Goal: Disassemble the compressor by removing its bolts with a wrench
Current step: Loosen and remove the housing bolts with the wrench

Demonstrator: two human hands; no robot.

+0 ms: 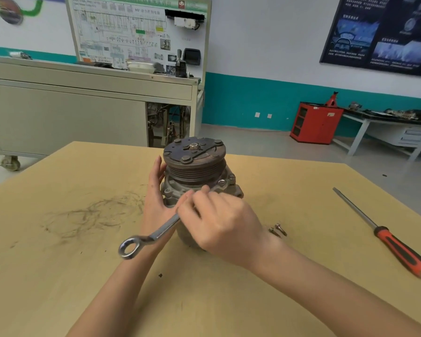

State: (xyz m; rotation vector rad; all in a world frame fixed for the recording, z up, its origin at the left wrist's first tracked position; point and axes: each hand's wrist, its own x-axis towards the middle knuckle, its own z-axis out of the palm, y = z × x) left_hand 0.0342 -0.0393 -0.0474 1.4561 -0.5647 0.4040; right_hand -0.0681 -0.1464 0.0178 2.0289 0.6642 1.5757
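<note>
Steel wrench (pixel 156 233) runs diagonally from the compressor (pixel 195 166) near flange out to its front-left, with the free ring end farthest out. Right hand (pixel 219 222) grips the shank right at the flange, so the working end is hidden. Left hand (pixel 156 190) lies flat, fingers straight, on the compressor's left side. Compressor stands pulley-up on the desk (pixel 83 263). Next swing likely pivots at that near flange.

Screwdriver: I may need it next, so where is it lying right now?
In the head view, the screwdriver lies on the right side of the table, to the right of the two loose bolts, its handle nearest the person.
</note>
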